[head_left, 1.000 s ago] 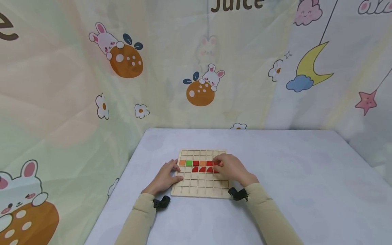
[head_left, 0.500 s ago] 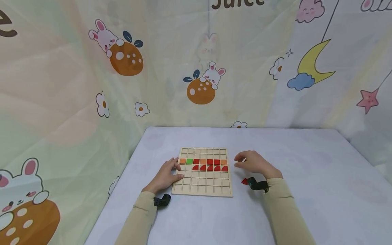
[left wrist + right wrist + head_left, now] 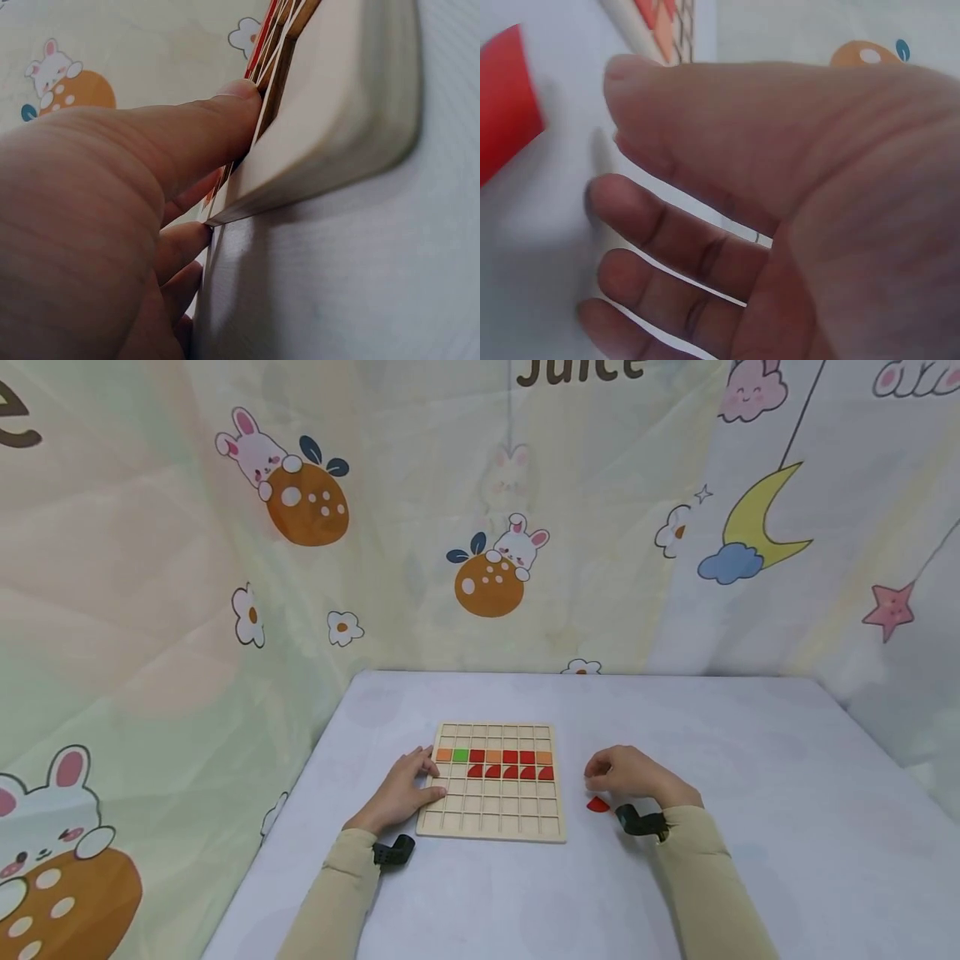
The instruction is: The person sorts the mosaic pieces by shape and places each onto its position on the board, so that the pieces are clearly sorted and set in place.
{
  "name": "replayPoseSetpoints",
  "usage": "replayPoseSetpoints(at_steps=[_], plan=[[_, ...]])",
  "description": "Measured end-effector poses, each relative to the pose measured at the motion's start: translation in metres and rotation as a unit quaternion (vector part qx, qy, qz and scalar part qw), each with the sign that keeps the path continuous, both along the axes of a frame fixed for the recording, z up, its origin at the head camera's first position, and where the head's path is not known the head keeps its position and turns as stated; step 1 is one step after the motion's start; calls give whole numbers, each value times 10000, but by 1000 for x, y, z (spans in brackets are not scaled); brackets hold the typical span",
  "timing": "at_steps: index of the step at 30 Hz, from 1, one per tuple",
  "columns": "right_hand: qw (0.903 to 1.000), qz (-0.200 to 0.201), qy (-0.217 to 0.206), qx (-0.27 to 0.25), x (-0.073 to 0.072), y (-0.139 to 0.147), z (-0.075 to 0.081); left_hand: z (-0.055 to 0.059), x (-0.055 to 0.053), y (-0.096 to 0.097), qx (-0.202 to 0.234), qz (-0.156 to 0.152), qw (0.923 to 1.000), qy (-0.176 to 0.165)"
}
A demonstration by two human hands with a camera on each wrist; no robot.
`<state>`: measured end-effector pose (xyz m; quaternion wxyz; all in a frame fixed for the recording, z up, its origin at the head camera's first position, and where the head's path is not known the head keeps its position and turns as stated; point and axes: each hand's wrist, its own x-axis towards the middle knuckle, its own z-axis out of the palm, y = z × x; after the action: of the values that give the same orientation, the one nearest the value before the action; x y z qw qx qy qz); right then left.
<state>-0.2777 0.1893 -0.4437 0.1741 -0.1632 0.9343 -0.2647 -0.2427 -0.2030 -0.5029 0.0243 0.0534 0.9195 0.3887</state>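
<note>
A square wooden grid board point(image 3: 491, 822) lies on the table with two part-rows of coloured pieces. Its upper row has orange, green and red squares; below are several red quarter-circle pieces point(image 3: 511, 772). My left hand point(image 3: 397, 793) holds the board's left edge, its thumb over the rim and fingertips against the side, as the left wrist view shows. To the board's right, my right hand point(image 3: 637, 774) hovers over the table, thumb and index finger close together, with nothing visible between them. Just beneath it lies a loose red fan-shaped piece point(image 3: 597, 805), blurred in the right wrist view.
Around the board spreads a pale tabletop point(image 3: 495, 902). A printed cloth point(image 3: 615, 543) with rabbits, oranges and a moon hangs behind and to the left. Each wrist bears a small black camera, one of them the left camera point(image 3: 393, 850).
My right hand has left the board, moved right and then lowered toward the loose red piece. An orange square and the row-end red pieces are now uncovered. My left hand stays put.
</note>
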Motion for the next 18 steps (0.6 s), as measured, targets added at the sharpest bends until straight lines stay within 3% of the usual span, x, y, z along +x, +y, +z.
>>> replayPoseSetpoints(at_steps=[8,18], plan=[[9998,104,116,-81,8,8,0,1,1,-3,-40,18,10000,27],[9967,468,-449,-484,14,10,2,2,3,0,-21,28,10000,77]])
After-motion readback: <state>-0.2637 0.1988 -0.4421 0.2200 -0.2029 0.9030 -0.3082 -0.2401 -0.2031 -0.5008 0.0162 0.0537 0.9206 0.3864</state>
